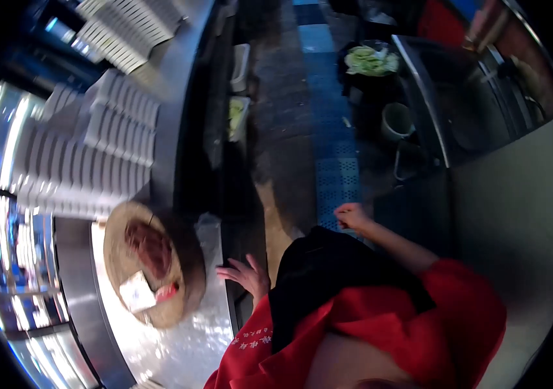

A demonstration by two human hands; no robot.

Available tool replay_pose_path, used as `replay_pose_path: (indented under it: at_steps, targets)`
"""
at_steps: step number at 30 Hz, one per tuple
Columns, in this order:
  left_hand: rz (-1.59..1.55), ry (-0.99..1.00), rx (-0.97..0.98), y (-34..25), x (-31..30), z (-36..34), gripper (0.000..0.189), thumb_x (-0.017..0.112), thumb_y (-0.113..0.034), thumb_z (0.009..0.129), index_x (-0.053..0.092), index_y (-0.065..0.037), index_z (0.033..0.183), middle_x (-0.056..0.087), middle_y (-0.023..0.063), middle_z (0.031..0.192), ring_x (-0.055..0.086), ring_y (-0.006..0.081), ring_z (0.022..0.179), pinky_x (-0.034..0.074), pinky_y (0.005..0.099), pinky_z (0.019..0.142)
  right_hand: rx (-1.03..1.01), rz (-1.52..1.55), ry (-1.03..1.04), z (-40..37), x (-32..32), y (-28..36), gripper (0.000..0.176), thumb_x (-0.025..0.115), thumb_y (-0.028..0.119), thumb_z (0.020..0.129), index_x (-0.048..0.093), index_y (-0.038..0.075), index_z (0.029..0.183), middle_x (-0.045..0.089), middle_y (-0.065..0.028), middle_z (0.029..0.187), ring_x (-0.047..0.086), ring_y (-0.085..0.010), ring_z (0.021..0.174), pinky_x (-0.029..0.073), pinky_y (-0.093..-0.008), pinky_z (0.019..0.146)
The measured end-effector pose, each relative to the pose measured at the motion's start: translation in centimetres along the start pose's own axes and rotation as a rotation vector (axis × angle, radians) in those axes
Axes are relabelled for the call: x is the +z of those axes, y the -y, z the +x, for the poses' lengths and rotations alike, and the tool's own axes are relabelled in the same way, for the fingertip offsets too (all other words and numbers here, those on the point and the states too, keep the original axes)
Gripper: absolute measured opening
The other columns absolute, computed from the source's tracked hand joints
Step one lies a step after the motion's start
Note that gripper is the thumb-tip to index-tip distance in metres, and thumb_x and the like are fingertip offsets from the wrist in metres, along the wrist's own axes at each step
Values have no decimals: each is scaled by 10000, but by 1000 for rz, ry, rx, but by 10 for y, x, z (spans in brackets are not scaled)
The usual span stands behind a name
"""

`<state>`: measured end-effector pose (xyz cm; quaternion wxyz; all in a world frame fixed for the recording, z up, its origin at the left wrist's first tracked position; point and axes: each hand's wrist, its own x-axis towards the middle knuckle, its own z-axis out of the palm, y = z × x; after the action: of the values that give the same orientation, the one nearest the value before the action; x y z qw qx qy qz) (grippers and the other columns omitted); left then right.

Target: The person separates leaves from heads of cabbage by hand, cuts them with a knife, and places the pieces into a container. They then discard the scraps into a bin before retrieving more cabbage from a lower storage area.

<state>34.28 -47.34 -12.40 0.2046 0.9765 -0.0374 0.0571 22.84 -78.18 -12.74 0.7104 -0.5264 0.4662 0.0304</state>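
Note:
My left hand (pixel 245 275) is beside the metal counter's edge, its fingers spread and nothing in them. Over the floor, my right hand (pixel 349 216) has its fingers curled in; whatever they may hold is too small to make out. On the counter (pixel 192 334), left of my left hand, stands a round wooden chopping block (pixel 117 240). Dark red meat (pixel 149 249) lies on it, with a cleaver nearer to me, its broad blade (pixel 137 293) flat on the wood and its handle red (pixel 167 292).
Stacked white trays (pixel 88 165) fill the counter beyond the block. A blue mat strip (pixel 337 175) runs along the floor. At the right are a container of leafy greens (pixel 372 61), a white bucket (pixel 398 121) and a metal-edged sink or unit (pixel 429 107).

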Motion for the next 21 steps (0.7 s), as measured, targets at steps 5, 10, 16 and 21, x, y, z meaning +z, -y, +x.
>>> replay_pose_path:
  at_steps: [5, 10, 16, 21]
  targets:
    - [-37, 93, -146, -94, 14, 84, 722, 535, -401, 891, 265, 72, 1364, -81, 369, 1428, -82, 532, 1320, 90, 573, 1068, 83, 214, 112, 68, 2, 71, 67, 600, 39, 821, 596, 33, 887, 587, -67, 692, 569, -137, 554, 494, -268, 490]
    - [-186, 363, 705, -168, 81, 142, 641, 702, -198, 745, 411, 48, 1261, 381, 332, 1280, 306, 506, 1224, 267, 509, 1036, 202, 275, 136, 147, -36, 135, 51, 573, 9, 803, 571, 33, 848, 566, -51, 623, 556, -144, 521, 471, -287, 478]
    - [-365, 1065, 670, -292, 143, 213, 442, 644, -215, 823, 529, -88, 1231, 595, 192, 1131, 570, 350, 1044, 460, 397, 872, -9, 356, -108, 210, -121, 246, 64, 625, 74, 800, 567, 47, 799, 571, -72, 665, 541, -159, 516, 446, -295, 457]
    - [-344, 1018, 386, -336, 179, 280, 466, 688, -18, 759, 549, -50, 1203, 658, 155, 977, 642, 143, 714, 519, 281, 668, -130, 583, -253, 298, -224, 356, 108, 623, 132, 808, 563, 46, 780, 563, -67, 672, 559, -174, 589, 458, -281, 487]
